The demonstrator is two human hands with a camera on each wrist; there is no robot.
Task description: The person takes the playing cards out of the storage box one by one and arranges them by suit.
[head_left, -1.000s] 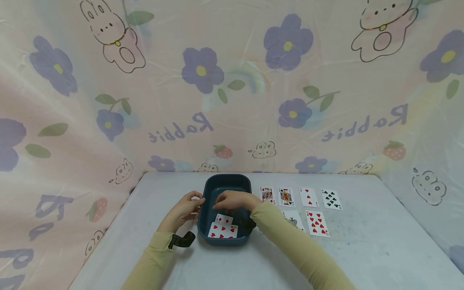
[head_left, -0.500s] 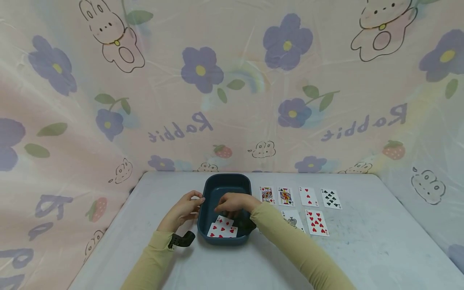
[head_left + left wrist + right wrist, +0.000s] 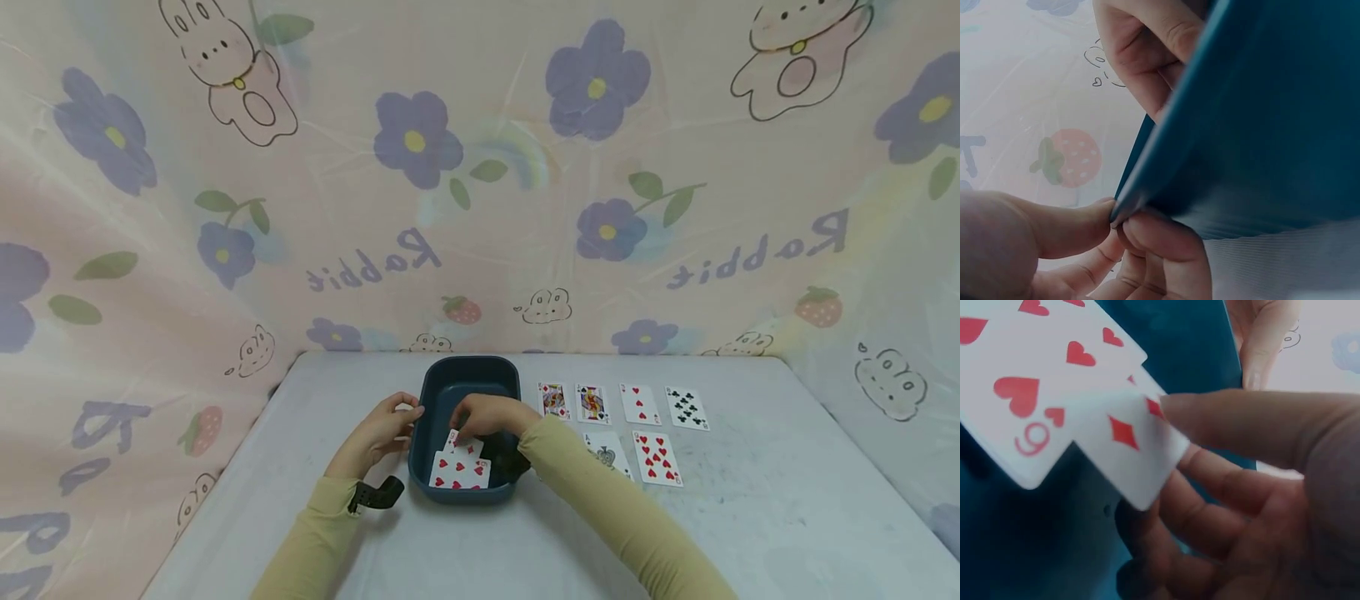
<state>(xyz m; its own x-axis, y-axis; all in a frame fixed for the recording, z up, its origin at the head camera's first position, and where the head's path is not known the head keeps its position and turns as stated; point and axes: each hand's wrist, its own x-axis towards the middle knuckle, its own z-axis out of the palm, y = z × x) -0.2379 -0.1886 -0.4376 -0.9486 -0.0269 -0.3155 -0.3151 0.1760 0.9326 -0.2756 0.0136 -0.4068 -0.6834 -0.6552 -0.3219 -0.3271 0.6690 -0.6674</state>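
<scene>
A dark blue rectangular tray (image 3: 465, 497) sits on the table. My left hand (image 3: 375, 433) pinches its left rim between thumb and fingers, as the left wrist view shows. Inside the tray, a hearts playing card (image 3: 1016, 406) lies face up, partly over a diamonds playing card (image 3: 1124, 450). My right hand (image 3: 491, 415) reaches into the tray and pinches the far end of the diamonds card, thumb on its face and fingers beneath. That end is raised a little. The rest of the diamonds card is hidden under the hearts card.
Right of the tray, face-up cards lie in two rows: two picture cards (image 3: 554, 402), a small hearts card (image 3: 639, 406) and a clubs card (image 3: 687, 408) behind; an ace of spades (image 3: 606, 454) and another hearts card (image 3: 658, 459) in front. A printed curtain (image 3: 480, 208) hangs behind.
My right fingers have come down onto the diamonds card and taken hold of its far end, which now tilts up. The left hand has stayed on the rim.
</scene>
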